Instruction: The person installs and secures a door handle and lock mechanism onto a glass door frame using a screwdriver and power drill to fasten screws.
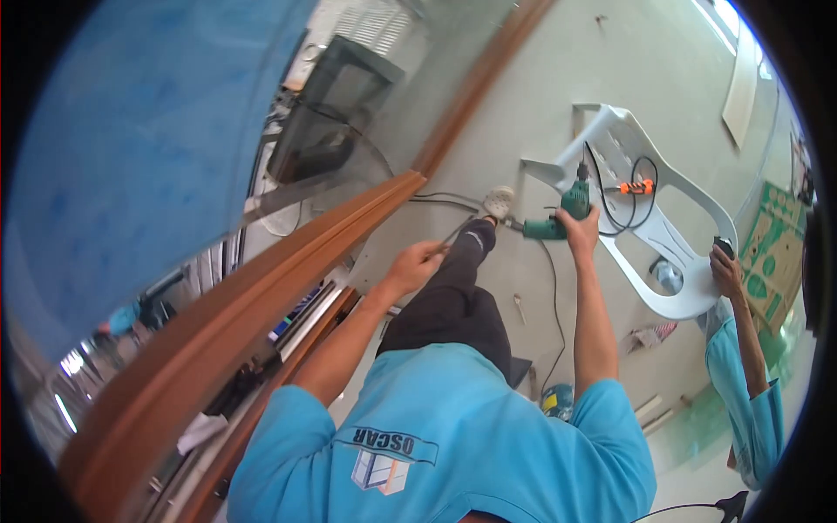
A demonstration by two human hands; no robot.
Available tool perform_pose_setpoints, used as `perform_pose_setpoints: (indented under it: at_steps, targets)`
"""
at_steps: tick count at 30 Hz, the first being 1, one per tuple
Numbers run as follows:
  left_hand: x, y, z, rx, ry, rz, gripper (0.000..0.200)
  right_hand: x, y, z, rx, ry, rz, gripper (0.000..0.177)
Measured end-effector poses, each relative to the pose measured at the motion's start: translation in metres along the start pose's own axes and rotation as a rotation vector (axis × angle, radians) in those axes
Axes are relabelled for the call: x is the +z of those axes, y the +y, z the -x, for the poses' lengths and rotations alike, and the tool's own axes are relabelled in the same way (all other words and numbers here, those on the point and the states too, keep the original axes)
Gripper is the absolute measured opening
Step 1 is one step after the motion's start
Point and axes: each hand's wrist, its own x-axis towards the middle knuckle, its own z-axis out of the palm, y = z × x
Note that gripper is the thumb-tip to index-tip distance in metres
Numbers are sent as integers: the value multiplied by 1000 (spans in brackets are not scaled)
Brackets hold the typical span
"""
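Note:
My right hand grips a green power drill by its body, with the bit pointing away from me. The drill is over the near edge of a white plastic chair. On the chair lie an orange-handled screwdriver and a looped black cable. Fingers closed, my left hand hangs beside my thigh, near the wooden rail. Something thin and dark seems to stick out of it, too small to name. A co-worker's hand rests at the chair's far end with a small black object.
A brown wooden rail runs diagonally along my left, with a blue panel beyond. A dark power cord crosses the floor. Printed green-and-brown cardboard, a crumpled cloth and a container lie about.

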Motion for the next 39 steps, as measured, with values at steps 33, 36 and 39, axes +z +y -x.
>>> perform_pose_setpoints:
  at_steps: [33, 36, 39]
  targets:
    - [-328, -163, 399, -131, 636, -65, 45, 338, -142, 386, 203, -1094, -15, 69]
    - [-330, -159, 378, -42, 552, -122, 38, 365, -149, 392, 141, -1032, 126, 69]
    - [-333, -209, 323, -12, 432, -373, 33, 372, -147, 392, -206, -1060, 459, 60]
